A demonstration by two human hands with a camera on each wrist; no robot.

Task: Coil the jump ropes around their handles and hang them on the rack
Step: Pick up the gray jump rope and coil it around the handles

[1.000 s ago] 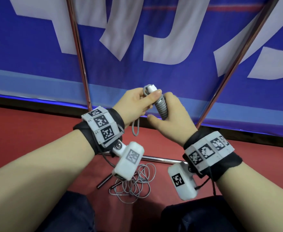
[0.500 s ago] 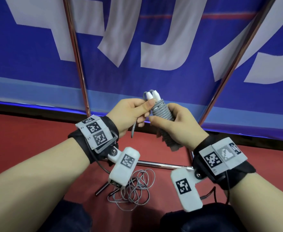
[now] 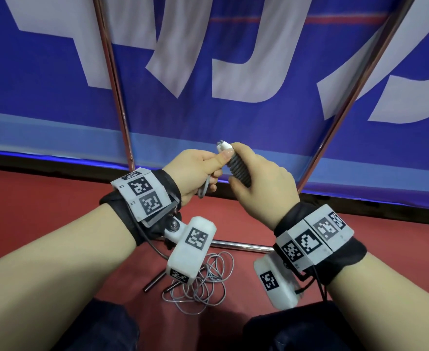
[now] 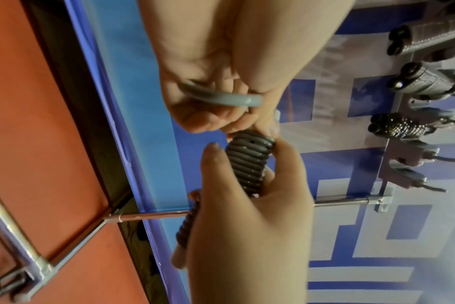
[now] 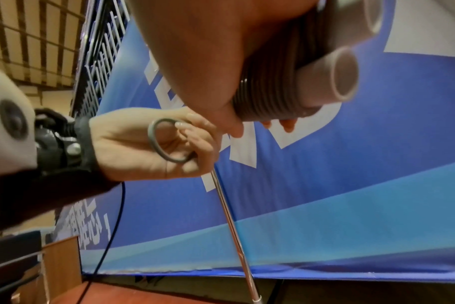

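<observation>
Fingers (image 4: 216, 158) of the right hand (image 3: 264, 183) are clamped round the wound bundle (image 3: 238, 168), grey cord packed in tight turns over the two white handles (image 5: 333, 78), whose open ends poke out below the palm in the right wrist view. Fingers of the left hand (image 3: 195, 171) pinch the last free loop (image 5: 166, 142) of cord, thumb pressed against the top of the coil just under the handle tips.

Compared with half a second ago, the bundle has tipped so its top leans toward the left hand, and both hands have drawn closer; the loop is shorter than it was a second back. That suggests winding is nearly finished and only this tail needs tucking, though I cannot tell from these angles whether it is already threaded under a turn.

Outward, a second rope (image 3: 200, 285) lies loose on the red floor (image 3: 43, 211) between the knees, touching the rack's foot bars (image 3: 236, 245). Higher up, the rack (image 4: 392, 164) already carries several coiled ropes (image 4: 418, 82) on its hooks.
</observation>
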